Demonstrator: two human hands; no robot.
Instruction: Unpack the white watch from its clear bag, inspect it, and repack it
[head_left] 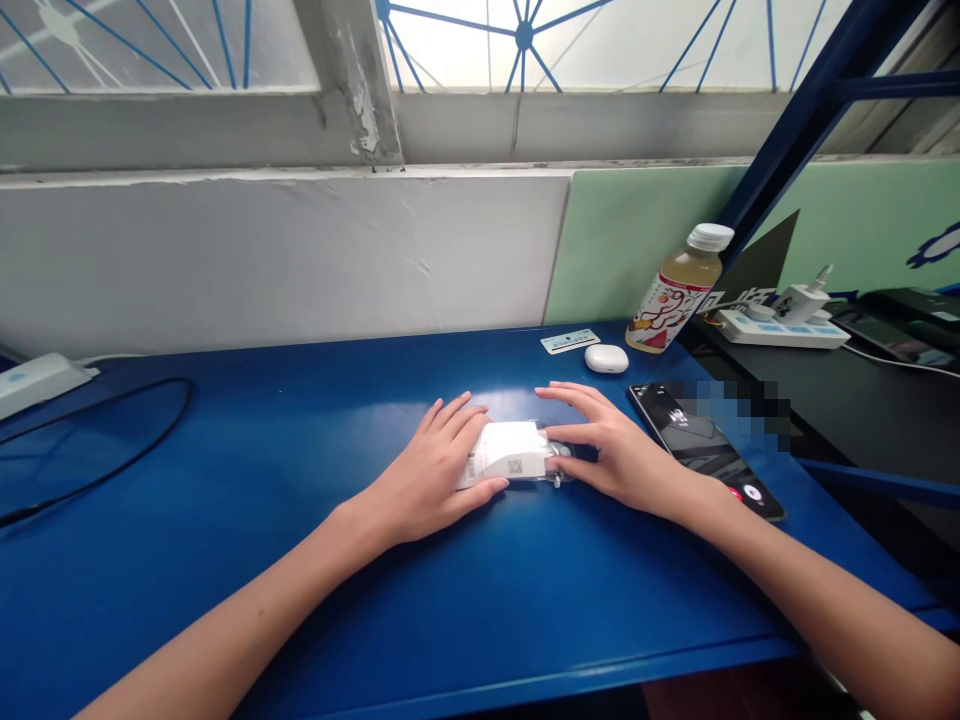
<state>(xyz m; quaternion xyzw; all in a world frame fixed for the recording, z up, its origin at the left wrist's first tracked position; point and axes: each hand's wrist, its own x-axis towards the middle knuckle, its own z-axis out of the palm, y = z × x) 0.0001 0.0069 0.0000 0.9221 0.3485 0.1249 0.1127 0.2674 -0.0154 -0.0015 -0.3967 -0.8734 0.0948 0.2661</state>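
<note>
A small white box (517, 450) with a printed square code lies on the blue desk, and a clear plastic wrapper (559, 462) shows at its right end. My left hand (435, 465) is over the box's left end, the thumb along the near side and the fingers on the far side. At the right end, the thumb and a finger of my right hand (604, 440) are on the wrapper, while its upper fingers stretch out above the desk. What is inside the wrapper is too small to make out.
Behind my right hand lie a white earbud case (606, 358) and a printed card (570, 342). A drink bottle (679, 290) stands nearby. To the right are a phone (701, 450) and a power strip (784, 328). A black cable (161, 440) loops at the left beside a white adapter (43, 383).
</note>
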